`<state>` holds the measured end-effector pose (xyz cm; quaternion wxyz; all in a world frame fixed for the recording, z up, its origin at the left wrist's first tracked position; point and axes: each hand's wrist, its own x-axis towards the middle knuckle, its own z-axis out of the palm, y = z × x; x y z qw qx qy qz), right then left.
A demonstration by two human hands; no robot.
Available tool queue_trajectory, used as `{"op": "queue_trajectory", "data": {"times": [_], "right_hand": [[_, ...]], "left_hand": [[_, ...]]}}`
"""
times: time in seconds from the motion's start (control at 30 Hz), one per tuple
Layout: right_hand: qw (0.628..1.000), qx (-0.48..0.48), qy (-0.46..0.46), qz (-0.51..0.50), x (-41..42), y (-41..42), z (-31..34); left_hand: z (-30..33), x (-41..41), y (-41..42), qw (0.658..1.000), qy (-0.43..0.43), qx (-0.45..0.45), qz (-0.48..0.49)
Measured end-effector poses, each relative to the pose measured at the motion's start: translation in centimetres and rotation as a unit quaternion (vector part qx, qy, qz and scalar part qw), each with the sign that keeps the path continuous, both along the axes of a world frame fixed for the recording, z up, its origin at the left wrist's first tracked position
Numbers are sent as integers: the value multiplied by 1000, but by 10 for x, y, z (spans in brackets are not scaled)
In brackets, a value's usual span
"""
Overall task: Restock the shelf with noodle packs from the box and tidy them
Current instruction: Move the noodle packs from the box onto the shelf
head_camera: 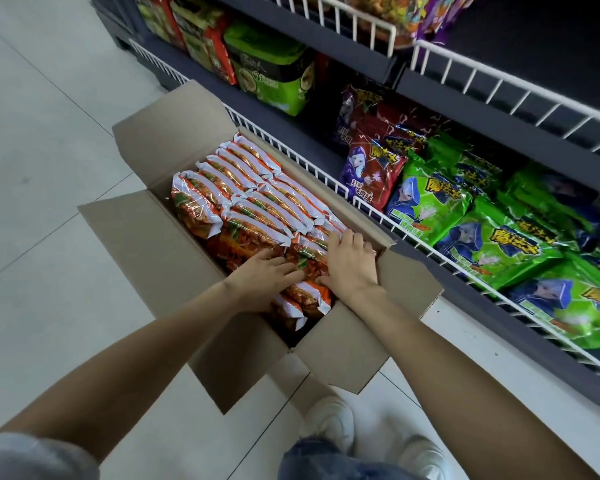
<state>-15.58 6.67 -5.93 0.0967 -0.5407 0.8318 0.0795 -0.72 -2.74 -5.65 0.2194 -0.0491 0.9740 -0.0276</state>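
Note:
An open cardboard box (146, 237) stands on the floor in front of the shelf, packed with several orange noodle packs (243, 188) standing on edge in two rows. My left hand (267, 275) reaches into the near end of the box, its fingers slipped between the packs. My right hand (352, 261) lies flat on top of the packs at the box's right side, fingers straight. The lowest shelf (371, 209), behind a white wire rail, holds green packs (496, 244) and red packs (371, 174).
Green tubs (274, 71) and other packs fill the shelf farther left. An upper shelf with a wire rail (499, 81) overhangs on the right. The box flaps (343, 351) stick out toward my white shoes (333, 420). Pale floor tiles lie to the left.

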Motion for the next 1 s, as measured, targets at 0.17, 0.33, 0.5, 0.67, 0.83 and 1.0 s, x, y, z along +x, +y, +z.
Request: {"op": "queue_trajectory", "data": {"times": [0.17, 0.33, 0.5, 0.67, 0.83, 1.0], "right_hand": [[999, -12, 49, 9, 10, 1, -6], [997, -38, -51, 37, 3, 0, -4], [995, -4, -91, -36, 2, -14, 7], [992, 26, -111, -46, 4, -22, 14], [982, -23, -161, -97, 7, -21, 42], [968, -139, -170, -117, -8, 6, 113]], "left_hand": [[3, 23, -12, 992, 127, 27, -7], [20, 44, -21, 975, 216, 47, 12], [36, 56, -25, 966, 251, 58, 15], [45, 62, -29, 967, 248, 35, -42], [56, 65, -31, 969, 244, 15, -45], [80, 65, -28, 955, 295, -4, 12]]}}
